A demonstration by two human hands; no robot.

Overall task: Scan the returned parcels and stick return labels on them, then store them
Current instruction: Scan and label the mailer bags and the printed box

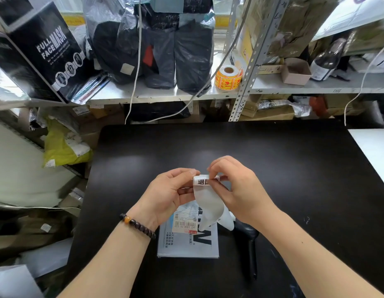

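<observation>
The return label (pixel 205 182) (black characters on white) is up between my two hands, above the black table (pixel 272 168), and its backing strip (pixel 208 207) curls down from it. My left hand (pixel 167 196) pinches the label's left end between thumb and forefinger. My right hand (pixel 238 190) pinches its right edge with curled fingertips. Below lies the grey parcel (pixel 186 244), flat, barcode sticker up. A black handheld scanner (pixel 250 244) lies just beside its right side.
</observation>
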